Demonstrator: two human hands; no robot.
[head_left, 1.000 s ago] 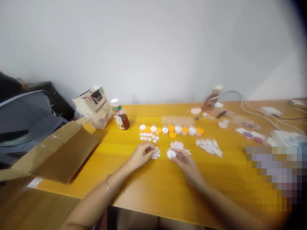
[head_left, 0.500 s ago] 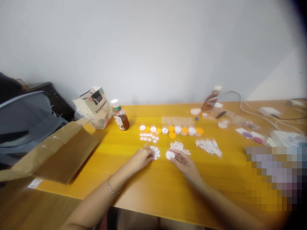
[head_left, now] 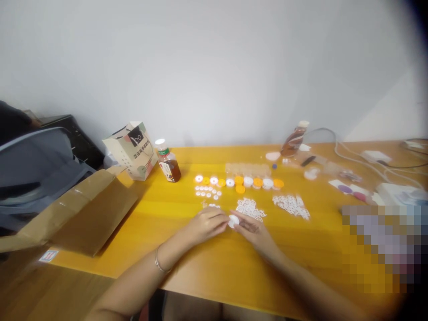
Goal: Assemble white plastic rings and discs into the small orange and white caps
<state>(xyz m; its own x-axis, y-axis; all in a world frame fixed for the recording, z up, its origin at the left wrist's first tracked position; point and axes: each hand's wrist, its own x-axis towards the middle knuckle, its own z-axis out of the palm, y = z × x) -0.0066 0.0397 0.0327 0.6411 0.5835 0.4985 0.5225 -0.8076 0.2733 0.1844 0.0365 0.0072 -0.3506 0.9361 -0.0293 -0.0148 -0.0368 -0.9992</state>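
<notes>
A round white plastic disc (head_left: 233,221) is pinched between thumb and fingers of my right hand (head_left: 256,232). My left hand (head_left: 207,224) has its fingers closed together at the disc's left edge; whatever is between them is too small or hidden to make out. Behind my left hand a pile of small white pieces (head_left: 214,206) is mostly covered. Just past my right hand lies a heap of white ring-like parts (head_left: 249,208). Small white round pieces (head_left: 208,195) lie in rows farther back, in front of a line of white and orange discs (head_left: 257,182).
More white parts (head_left: 291,206) lie to the right. Clear plastic containers (head_left: 248,169) stand behind the discs. At left are an open cardboard box (head_left: 96,214), a paper bag (head_left: 133,154) and a bottle of dark liquid (head_left: 170,166). Another bottle (head_left: 294,139) and cables (head_left: 354,154) are at right.
My left hand has moved right from the small-piece pile to the white disc. My right hand has brought the disc slightly left and nearer, so both hands now meet at it.
</notes>
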